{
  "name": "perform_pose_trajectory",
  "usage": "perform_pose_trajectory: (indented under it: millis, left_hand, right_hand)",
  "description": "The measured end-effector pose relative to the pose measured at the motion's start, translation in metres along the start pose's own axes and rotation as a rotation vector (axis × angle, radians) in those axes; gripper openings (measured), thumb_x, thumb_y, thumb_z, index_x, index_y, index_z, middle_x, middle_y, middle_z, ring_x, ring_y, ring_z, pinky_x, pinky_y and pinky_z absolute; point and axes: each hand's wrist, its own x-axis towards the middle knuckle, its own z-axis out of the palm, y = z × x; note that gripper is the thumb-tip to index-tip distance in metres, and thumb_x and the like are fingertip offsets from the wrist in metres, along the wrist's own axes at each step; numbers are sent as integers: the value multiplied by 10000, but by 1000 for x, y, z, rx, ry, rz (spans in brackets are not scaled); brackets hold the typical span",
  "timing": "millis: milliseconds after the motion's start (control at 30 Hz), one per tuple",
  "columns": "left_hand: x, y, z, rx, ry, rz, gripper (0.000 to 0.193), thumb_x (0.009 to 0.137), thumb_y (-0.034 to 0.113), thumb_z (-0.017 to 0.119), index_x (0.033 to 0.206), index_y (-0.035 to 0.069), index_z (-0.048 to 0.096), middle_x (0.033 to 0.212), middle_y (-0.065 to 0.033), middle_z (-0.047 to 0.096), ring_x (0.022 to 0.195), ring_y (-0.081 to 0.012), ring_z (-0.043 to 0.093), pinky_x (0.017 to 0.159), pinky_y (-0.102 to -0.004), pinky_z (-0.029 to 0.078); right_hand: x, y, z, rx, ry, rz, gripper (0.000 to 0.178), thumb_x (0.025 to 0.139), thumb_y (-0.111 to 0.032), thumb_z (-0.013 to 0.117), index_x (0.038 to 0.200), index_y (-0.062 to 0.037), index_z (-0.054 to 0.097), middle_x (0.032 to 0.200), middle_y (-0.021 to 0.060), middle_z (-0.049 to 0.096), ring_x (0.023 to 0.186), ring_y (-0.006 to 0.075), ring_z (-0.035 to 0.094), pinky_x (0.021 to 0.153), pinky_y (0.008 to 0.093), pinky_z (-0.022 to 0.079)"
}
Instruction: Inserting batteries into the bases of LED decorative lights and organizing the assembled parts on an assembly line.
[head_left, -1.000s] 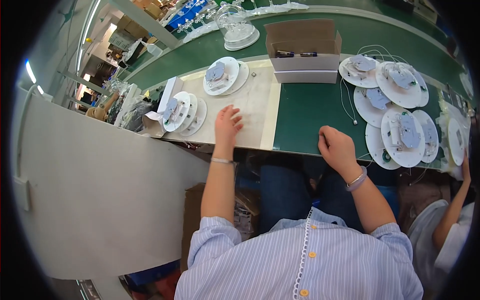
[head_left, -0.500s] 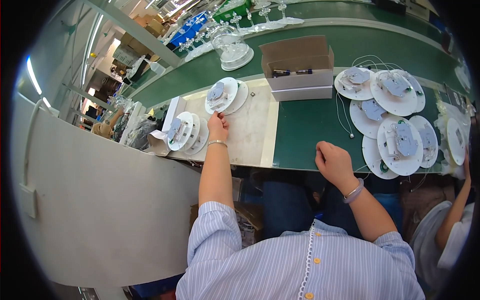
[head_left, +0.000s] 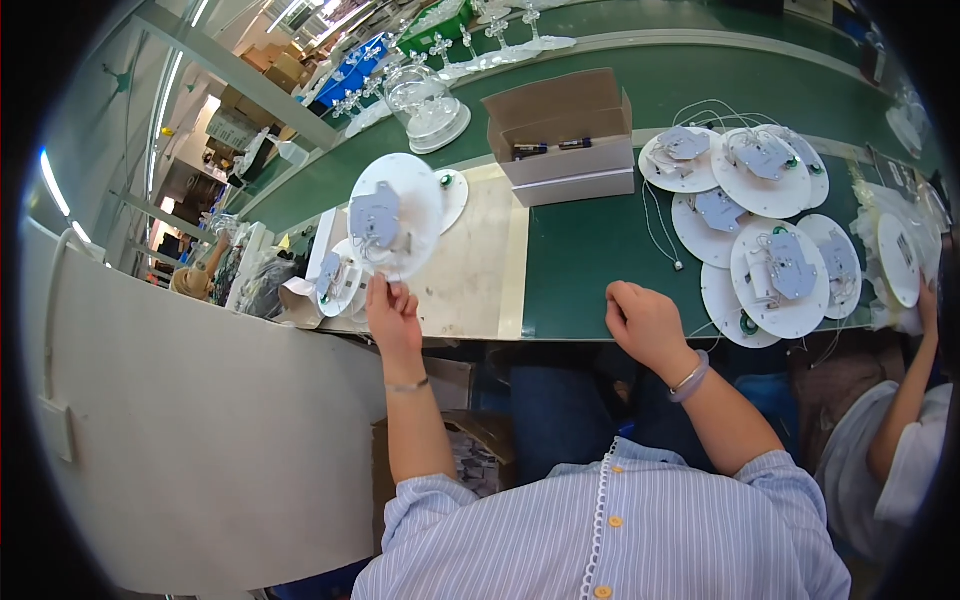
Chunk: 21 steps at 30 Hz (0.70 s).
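My left hand (head_left: pixel 395 312) pinches the lower edge of a white round disc (head_left: pixel 415 215) with a grey housing and thin wires on its face. That disc is lifted and tilted up above the pale board (head_left: pixel 480 250). Behind it another white disc (head_left: pixel 454 200) lies partly hidden, and lower left a small stack of discs (head_left: pixel 340 285) stands close to my wrist. My right hand (head_left: pixel 648 325) is curled closed by the bench's front edge, left of a pile of similar discs (head_left: pixel 780 280). Nothing shows between its fingers.
An open cardboard box (head_left: pixel 572 183) with dark cylindrical cells stands mid-bench. Farther back are a clear dome (head_left: pixel 430 115), a row of clear ornaments (head_left: pixel 500 35) and blue and green bins (head_left: pixel 440 25). At the right, another person's hand (head_left: pixel 928 305) touches a bagged disc (head_left: pixel 898 258).
My left hand has raised the disc from the board and drawn it nearer to me and leftward. The right hand stays curled in about the same place. The view has shifted slightly.
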Motion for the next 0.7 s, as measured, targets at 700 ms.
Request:
perform_pose_trajectory:
  millis: [700]
  left_hand:
    - [-50, -47, 52, 1254, -611, 796, 54, 760, 55, 573, 805, 26, 566, 689, -82, 563, 555, -219, 526, 493, -278, 405]
  right_hand:
    - [2, 15, -7, 748, 72, 335, 325, 902, -245, 362, 779, 2, 534, 542, 57, 479, 494, 133, 466, 475, 251, 361]
